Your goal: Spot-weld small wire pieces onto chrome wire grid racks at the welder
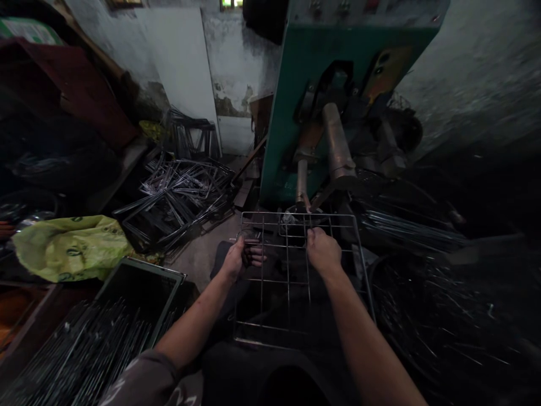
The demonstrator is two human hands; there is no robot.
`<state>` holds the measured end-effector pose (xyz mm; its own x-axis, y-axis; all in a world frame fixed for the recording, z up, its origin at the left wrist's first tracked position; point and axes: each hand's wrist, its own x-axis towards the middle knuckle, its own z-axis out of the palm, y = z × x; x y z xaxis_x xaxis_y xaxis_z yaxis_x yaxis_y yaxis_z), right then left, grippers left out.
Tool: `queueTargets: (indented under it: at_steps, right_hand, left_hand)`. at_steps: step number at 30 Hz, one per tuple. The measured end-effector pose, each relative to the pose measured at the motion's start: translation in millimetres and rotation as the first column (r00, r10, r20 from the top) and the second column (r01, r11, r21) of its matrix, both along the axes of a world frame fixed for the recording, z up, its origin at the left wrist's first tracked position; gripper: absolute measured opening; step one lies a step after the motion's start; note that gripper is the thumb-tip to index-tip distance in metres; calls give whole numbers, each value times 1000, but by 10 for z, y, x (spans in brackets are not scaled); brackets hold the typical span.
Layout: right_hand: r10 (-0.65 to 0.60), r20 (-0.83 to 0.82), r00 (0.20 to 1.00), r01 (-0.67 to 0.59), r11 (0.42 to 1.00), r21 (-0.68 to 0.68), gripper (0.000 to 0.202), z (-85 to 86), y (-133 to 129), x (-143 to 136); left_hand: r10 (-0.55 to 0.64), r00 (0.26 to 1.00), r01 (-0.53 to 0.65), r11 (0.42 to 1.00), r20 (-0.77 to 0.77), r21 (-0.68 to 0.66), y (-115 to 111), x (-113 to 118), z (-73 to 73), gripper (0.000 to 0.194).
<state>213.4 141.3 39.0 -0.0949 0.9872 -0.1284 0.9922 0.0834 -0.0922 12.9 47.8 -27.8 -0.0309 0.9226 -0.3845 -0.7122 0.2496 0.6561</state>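
A rectangular wire grid [288,280] of thin metal rods lies in front of me, its far edge touching or close below the electrode tips of a green spot welder [279,135]. At the grid's left side, my left hand [240,257] pinches a wire with the thumb on top and the fingers reaching underneath. My right hand [324,250] is closed on a wire right of the grid's middle, close to the lower electrode arm [301,177]. Its fingertips are partly hidden. Above that arm sticks out a thicker upper electrode arm [337,138].
Bent wire frames [181,189] are heaped on the floor at left. A crate [169,272] of loose rods stands by my left arm, beside a yellow-green sack [74,248]. More rods [414,228] lie at right, near a dark container [439,310] of wires. A phone [386,70] rests against the welder.
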Motion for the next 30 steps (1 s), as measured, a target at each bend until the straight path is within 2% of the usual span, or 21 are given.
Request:
queueTargets:
  at_steps: [7,15,21,26,30]
  right_hand:
    - [8,40,999,-7,1000,-16,33,76,19,-18]
    - [32,46,998,-33,999,12,32,1,82,35]
    - [-4,24,1000,5,1000,-22,35,18,79,5]
    - [15,-43,999,-13,1000,27,35,-8,70,22]
    - [17,-183,983,-3,997,79,39,-44,26,115]
  left_hand:
    - [22,1000,-22,1000,11,-8,23,21,-66,44]
    - [29,999,-29,1000,37,0,41,64,-30,43]
    - [27,998,-27,1000,53,-7,53,40,-101,44]
    - [60,994,-61,998,94,1,55,64,-80,43]
    - [71,993,-74,997,90,37,-2,165,-2,42]
